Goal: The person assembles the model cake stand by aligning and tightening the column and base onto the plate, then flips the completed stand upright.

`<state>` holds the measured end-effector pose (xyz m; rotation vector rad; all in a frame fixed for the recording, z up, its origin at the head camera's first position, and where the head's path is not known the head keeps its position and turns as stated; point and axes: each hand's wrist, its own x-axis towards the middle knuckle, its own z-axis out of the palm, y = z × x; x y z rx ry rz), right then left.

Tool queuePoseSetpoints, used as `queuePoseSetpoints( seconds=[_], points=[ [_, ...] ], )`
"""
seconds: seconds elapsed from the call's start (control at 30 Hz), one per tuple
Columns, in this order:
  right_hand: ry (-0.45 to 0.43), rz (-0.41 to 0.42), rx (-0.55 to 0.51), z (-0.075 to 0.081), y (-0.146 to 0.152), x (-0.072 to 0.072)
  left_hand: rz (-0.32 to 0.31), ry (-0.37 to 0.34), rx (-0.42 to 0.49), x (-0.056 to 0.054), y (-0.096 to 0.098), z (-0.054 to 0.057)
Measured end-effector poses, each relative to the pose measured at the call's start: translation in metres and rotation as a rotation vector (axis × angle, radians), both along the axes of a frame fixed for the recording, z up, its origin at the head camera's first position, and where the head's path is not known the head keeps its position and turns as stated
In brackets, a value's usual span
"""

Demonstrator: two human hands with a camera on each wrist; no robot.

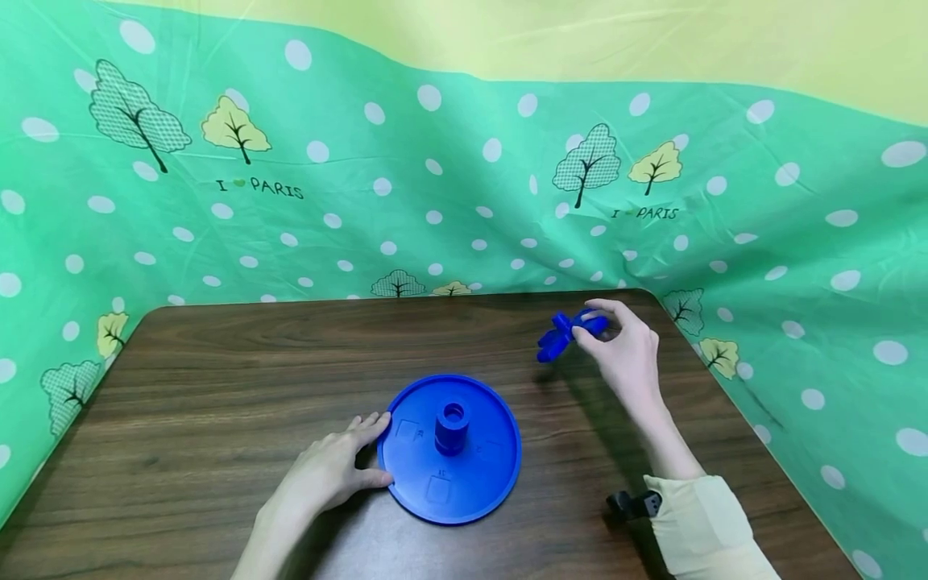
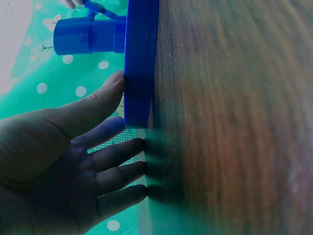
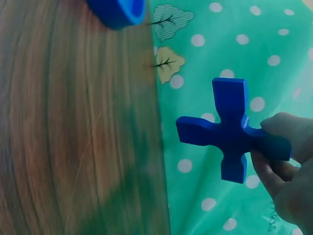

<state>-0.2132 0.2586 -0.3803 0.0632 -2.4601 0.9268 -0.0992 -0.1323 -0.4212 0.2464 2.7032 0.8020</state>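
Observation:
A round blue disc [image 1: 478, 483] with a raised rim and an upright hollow post [image 1: 451, 431] at its centre lies on the table. My left hand [image 1: 329, 463] is at the disc's left side, thumb and fingertips at the rim. Seen from the left wrist, the thumb [image 2: 100, 100] touches the disc's edge and the other fingers extend below it. My right hand [image 1: 627, 346] pinches one arm of a blue cross-shaped piece [image 3: 232, 134] between thumb and fingers. It holds the cross above the table's far right part, tilted in the head view.
The dark wood-grain table [image 1: 239, 379] ends at a green polka-dot curtain [image 1: 449, 161] behind and on both sides. A small black device [image 1: 634, 505] is at the right sleeve. Part of a rounded blue shape [image 3: 117, 12] shows at the top of the right wrist view.

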Motion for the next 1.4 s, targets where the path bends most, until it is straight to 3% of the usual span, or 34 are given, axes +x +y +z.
queuePoseSetpoints(
  seconds=[0.2,0.73,1.0,1.4],
  points=[
    [-0.031,-0.027,-0.164,0.006,-0.009,0.009,0.000,0.006,0.002,0.001,0.000,-0.002],
    [0.052,0.082,-0.555,0.018,-0.042,0.036,0.000,0.002,-0.005,0.000,0.000,-0.001],
    [0.081,0.186,-0.594,0.017,-0.060,0.047,-0.001,0.004,-0.005,0.000,-0.001,-0.002],
    [0.071,0.395,-0.511,0.012,-0.084,0.063,0.003,0.009,-0.009,0.000,-0.001,-0.004]
  ],
)
